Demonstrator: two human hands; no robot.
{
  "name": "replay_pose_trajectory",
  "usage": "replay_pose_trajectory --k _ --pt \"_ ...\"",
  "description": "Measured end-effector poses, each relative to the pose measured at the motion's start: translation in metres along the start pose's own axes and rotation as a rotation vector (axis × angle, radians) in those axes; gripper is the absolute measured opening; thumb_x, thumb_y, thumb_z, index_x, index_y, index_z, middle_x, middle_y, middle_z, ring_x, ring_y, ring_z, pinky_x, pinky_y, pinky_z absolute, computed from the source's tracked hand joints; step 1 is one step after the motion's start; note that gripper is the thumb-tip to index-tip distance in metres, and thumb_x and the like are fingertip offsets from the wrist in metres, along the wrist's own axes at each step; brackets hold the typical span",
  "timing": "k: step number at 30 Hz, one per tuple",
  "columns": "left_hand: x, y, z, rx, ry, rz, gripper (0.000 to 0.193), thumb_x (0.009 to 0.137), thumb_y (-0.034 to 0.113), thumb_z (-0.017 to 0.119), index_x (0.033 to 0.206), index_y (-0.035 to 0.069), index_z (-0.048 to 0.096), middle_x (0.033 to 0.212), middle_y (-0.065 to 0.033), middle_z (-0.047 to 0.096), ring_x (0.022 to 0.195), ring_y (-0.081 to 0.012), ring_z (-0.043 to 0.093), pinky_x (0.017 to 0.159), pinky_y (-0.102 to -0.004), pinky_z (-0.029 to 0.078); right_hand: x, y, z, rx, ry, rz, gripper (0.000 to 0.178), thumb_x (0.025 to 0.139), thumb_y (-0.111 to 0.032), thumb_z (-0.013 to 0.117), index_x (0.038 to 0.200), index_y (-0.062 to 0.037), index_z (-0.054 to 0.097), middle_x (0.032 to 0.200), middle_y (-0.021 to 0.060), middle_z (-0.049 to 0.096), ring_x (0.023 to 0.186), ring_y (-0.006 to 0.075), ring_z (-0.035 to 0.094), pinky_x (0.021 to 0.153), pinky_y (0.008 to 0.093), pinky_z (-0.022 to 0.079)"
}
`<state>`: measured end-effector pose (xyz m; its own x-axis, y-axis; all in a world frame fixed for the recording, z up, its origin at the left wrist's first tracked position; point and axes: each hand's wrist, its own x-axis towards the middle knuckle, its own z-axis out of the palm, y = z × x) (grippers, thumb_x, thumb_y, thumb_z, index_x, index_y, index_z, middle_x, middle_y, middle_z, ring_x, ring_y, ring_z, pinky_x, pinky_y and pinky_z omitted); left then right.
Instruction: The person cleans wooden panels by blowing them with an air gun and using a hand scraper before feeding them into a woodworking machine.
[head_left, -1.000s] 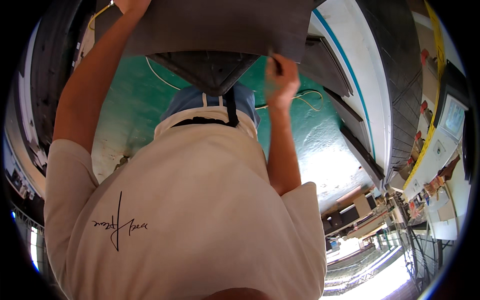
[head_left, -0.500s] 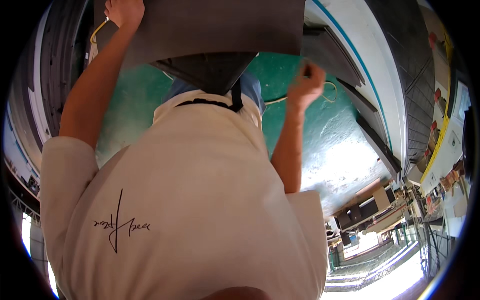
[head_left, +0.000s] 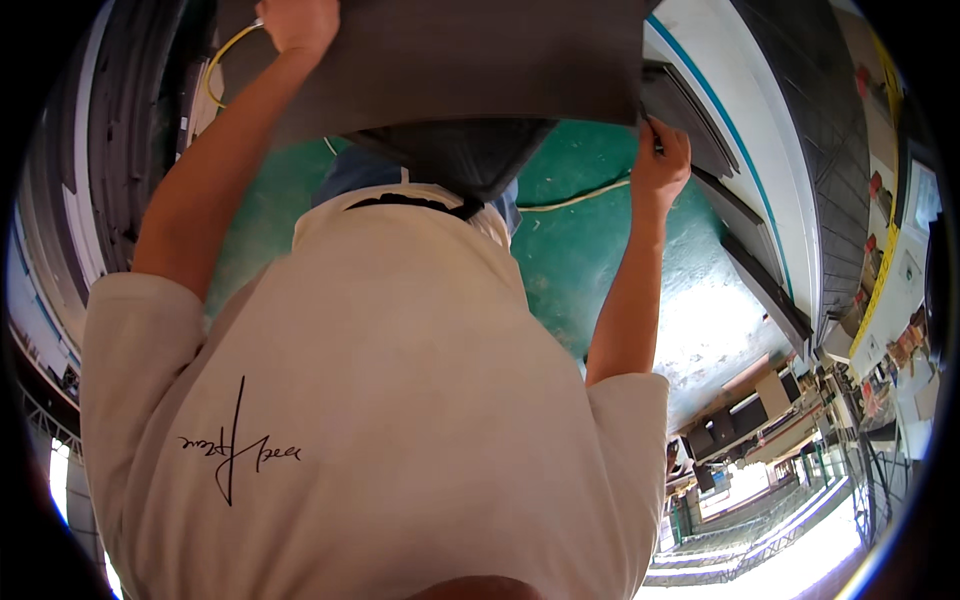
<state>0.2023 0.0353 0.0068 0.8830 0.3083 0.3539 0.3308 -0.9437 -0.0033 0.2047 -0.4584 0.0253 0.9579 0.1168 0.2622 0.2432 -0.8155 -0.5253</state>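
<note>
A wide dark brown panel (head_left: 460,65) spans the top of the view, its near edge slightly curved. Over its left part is my left hand (head_left: 303,25), fingers curled; the upper edge cuts them off, hiding what they hold. A yellow hose (head_left: 213,70) with a pale metal end runs up to those fingers. At the panel's near right corner my right hand (head_left: 662,165) is closed, with a small dark bit showing between the fingers that I cannot name. Below the panel, close to my waist, hangs a black tapered piece (head_left: 455,152).
A pale cord (head_left: 575,197) lies on the green floor (head_left: 570,260). Dark panels (head_left: 690,115) lean along the right, beside a white surface with a blue edge (head_left: 720,110). Long dark pieces (head_left: 130,120) stand at the left. Farther right are shelves and stacked boards.
My right hand has moved right and slightly down to the panel's near right corner. The panel and my left hand have shifted a little to the right.
</note>
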Motion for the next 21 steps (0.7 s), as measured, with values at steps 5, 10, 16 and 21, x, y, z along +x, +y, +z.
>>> replay_pose_trajectory --k 5,10,16,21 --pt "0.003 -0.006 0.005 -0.137 0.016 0.108 0.021 0.072 0.014 0.071 0.091 0.006 0.066 0.108 -0.0131 0.06 0.109 -0.0346 0.055 0.088 -0.0492 0.044 -0.014 -0.053 0.036 -0.013 0.003 0.067 0.007 0.087 -0.006 0.076 0.094 -0.0023 0.075 0.087 0.0128 0.067 0.077 0.0308 0.064 0.071 0.042 0.052" --pt "0.008 -0.023 0.007 -0.267 0.001 0.18 0.015 0.078 0.013 0.066 0.091 0.007 0.07 0.106 -0.0107 0.063 0.111 -0.0304 0.056 0.092 -0.046 0.044 -0.072 -0.183 0.11 0.02 0.028 0.034 0.006 0.088 -0.009 0.076 0.091 -0.0037 0.074 0.083 0.0131 0.063 0.077 0.034 0.062 0.069 0.0448 0.05" --pt "0.01 -0.092 -0.002 -0.316 -0.089 0.44 0.024 0.078 0.012 0.065 0.1 0.004 0.072 0.107 -0.0107 0.067 0.113 -0.0287 0.057 0.092 -0.0445 0.046 -0.127 -0.359 0.195 0.147 -0.178 -0.213 0.006 0.083 -0.005 0.074 0.087 -0.0076 0.071 0.078 0.011 0.059 0.076 0.033 0.061 0.067 0.0439 0.051" --pt "-0.013 -0.231 0.007 -0.306 -0.002 0.342 0.029 0.084 0.009 0.062 0.112 0.005 0.07 0.113 -0.0147 0.07 0.109 -0.0346 0.062 0.095 -0.0466 0.05 -0.101 -0.31 0.156 0.113 -0.118 0.154 0.011 0.086 -0.016 0.08 0.095 -0.0095 0.078 0.087 0.0112 0.072 0.077 0.0274 0.071 0.07 0.0416 0.057"
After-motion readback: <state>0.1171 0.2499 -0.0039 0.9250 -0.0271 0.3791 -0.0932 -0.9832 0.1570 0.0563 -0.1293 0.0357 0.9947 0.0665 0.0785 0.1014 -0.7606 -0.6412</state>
